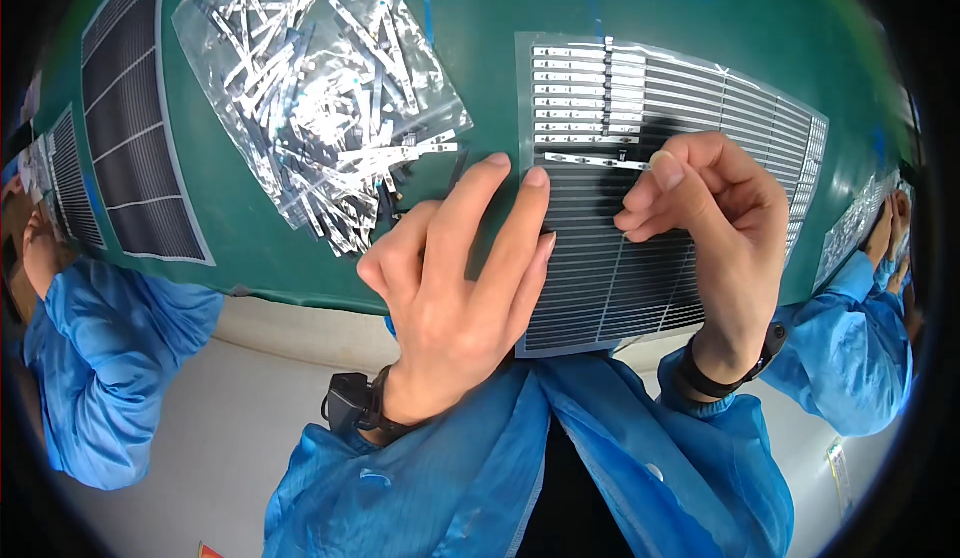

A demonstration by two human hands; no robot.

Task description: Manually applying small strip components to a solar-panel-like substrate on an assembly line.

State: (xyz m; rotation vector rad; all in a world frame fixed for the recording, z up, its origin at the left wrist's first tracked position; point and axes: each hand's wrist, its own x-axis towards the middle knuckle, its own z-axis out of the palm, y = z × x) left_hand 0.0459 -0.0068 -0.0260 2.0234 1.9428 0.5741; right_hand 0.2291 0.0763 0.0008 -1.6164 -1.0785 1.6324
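My right hand point(735, 203) pinches the right end of a thin white circuit strip point(590, 160) between thumb and forefinger. The strip lies along a row of a dark, lined sheet point(580, 303). Above it, several similar white strips point(570, 88) sit in parallel rows at the sheet's upper left. My left hand point(455, 278) is open, its fingers stretched out, with the middle fingertip close to the strip's left end. The left hand's palm side is hidden. Beyond its forefinger lies a clear plastic bag point(210, 33) with many loose white strips in and on it.
Another dark lined sheet point(130, 128) lies at the left of the green table point(480, 8), with a smaller one point(75, 183) beside it. Blue-sleeved people are at the left point(110, 358) and right point(850, 343). A clear bag point(850, 228) lies by the right person's hands.
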